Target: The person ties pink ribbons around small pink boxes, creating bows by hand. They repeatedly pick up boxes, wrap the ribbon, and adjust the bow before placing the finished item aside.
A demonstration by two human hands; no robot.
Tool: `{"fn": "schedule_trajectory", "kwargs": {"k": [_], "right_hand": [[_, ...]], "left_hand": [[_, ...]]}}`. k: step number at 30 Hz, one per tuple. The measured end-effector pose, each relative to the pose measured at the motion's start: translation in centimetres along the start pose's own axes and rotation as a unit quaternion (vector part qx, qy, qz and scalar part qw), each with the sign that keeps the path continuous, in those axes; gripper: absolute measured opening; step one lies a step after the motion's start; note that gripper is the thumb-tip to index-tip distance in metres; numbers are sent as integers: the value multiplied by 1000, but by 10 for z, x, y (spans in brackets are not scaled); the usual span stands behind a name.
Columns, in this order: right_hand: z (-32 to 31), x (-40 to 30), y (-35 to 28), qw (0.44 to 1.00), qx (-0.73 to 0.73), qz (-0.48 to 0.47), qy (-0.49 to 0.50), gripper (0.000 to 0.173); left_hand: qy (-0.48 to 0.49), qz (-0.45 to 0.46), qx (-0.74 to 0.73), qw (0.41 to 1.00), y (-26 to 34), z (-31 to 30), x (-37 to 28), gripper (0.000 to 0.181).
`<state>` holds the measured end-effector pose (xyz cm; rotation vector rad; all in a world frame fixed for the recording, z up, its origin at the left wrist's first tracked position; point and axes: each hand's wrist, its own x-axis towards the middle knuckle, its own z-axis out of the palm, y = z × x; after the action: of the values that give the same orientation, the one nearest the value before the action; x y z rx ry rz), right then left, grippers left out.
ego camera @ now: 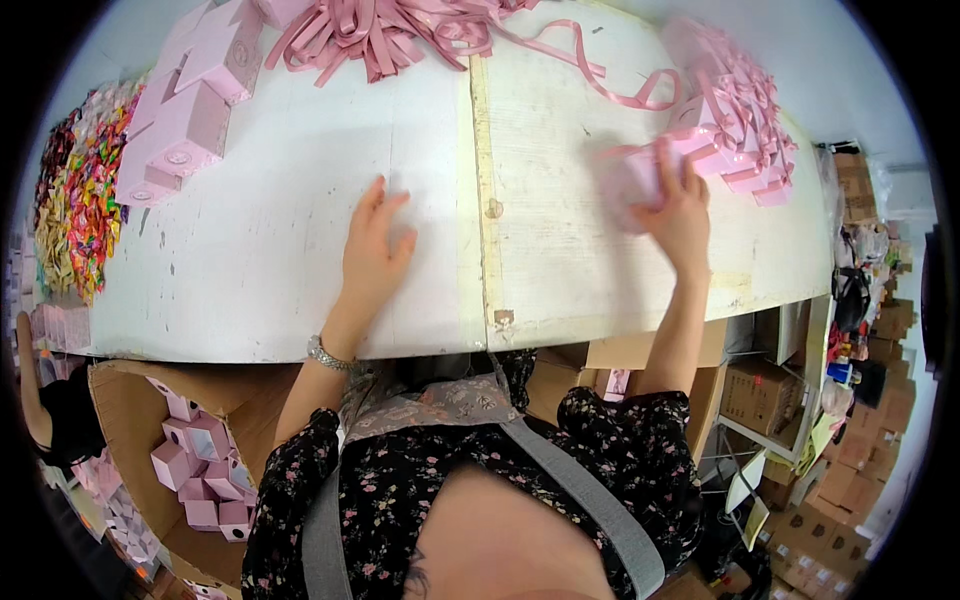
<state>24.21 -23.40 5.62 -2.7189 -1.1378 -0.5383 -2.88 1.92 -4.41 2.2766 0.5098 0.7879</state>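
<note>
My right hand (679,206) grips a small pink gift box (636,180), blurred by motion, on the right half of the white table. Just beyond it, a stack of pink boxes tied with ribbon bows (739,135) leans together. My left hand (379,232) hovers over the left half of the table, fingers apart and holding nothing. At the far left, plain pink boxes (191,131) are piled up without ribbon. A heap of cut pink satin ribbons (367,37) lies at the back middle, and one loose ribbon (581,52) curls off to its right.
Wrapped candies (90,187) fill the table's left end. Below the front edge, an open cardboard carton (202,555) holds several pink boxes (202,465). A seam (484,225) divides the tabletop (300,285). Another person's arm (34,382) shows at far left; cartons (825,540) are stacked at right.
</note>
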Motion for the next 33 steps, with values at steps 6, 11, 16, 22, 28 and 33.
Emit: {"fn": "schedule_trajectory", "kwargs": {"k": [6, 11, 16, 22, 28, 33], "right_hand": [[105, 113, 112, 988, 19, -20, 151, 82], [154, 214, 128, 925, 15, 139, 352, 68], [168, 234, 28, 980, -138, 81, 122, 57], [184, 229, 26, 991, -27, 50, 118, 49], [201, 265, 23, 995, 20, -7, 93, 65], [203, 280, 4, 995, -67, 66, -37, 46]], "left_hand": [[-47, 31, 85, 995, -1, -4, -4, 31], [-42, -5, 33, 999, 8, -5, -9, 28], [-26, -12, 51, 998, 14, -7, -11, 27], [-4, 15, 18, 1000, 17, -7, -11, 24], [6, 62, 45, 997, 7, 2, -15, 26], [21, 27, 6, 999, 5, -3, -7, 24]]}}
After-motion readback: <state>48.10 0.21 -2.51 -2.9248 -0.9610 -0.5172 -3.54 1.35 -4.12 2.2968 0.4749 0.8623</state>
